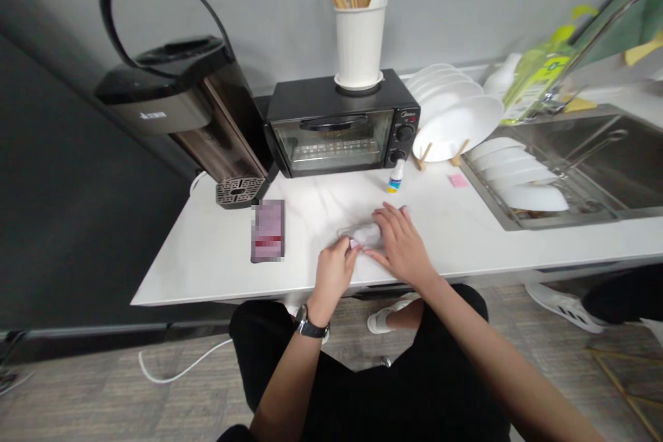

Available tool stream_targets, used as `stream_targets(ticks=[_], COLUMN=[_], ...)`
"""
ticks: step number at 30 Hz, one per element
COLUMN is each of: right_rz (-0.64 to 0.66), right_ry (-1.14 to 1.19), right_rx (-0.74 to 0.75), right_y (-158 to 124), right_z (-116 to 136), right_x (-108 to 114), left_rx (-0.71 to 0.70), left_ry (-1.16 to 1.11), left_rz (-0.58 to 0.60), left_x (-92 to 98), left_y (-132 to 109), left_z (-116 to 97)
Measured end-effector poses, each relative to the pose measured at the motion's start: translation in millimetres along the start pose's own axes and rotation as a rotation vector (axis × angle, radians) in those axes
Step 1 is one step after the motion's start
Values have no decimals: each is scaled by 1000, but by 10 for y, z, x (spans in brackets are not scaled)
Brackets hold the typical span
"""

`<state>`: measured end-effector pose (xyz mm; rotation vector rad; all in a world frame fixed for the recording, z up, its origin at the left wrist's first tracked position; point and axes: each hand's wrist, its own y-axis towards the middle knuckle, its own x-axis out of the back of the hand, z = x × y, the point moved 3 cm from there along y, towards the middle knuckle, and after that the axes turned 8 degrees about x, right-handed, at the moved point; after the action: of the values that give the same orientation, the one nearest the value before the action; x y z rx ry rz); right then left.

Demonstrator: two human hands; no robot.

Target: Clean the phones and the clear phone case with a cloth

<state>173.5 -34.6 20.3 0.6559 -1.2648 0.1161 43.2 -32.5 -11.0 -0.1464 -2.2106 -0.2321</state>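
A pale, translucent crumpled plastic piece (pixel 367 235) lies on the white counter in front of me; its exact kind is hard to make out. At its near left edge my left hand (pixel 334 269) is closed in a pinch, with a small pinkish bit showing by the fingertips. My right hand (pixel 401 242) rests over the right part of the plastic, fingers stretched out and thumb pointing toward the left hand. Behind the hands stands a small white glue bottle (pixel 396 177) with a blue label and yellow base. A pink sticky note (pixel 458 181) lies to its right.
A phone (pixel 268 231) lies left of my hands. Behind are a water dispenser (pixel 191 110), a toaster oven (pixel 342 126) bearing a utensil holder (pixel 361 41), and racked white plates (pixel 458 128). At right is a sink (pixel 595 204) with dishes. Another person's shoe (pixel 564 307) shows below.
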Motion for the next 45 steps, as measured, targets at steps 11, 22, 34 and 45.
stream_targets(ticks=[11, 22, 34, 45], right_rz=[40, -42, -64, -98], right_ry=[34, 24, 5, 46], right_rx=[105, 26, -64, -163], right_y=[-7, -62, -58, -131], right_z=[253, 191, 2, -375], right_x=[-35, 16, 31, 61], left_rx=[-21, 5, 4, 28], left_ry=[48, 78, 52, 79], left_rz=[9, 5, 16, -22], left_x=[-17, -17, -24, 15], left_y=[-21, -10, -25, -17], left_z=[-6, -64, -44, -70])
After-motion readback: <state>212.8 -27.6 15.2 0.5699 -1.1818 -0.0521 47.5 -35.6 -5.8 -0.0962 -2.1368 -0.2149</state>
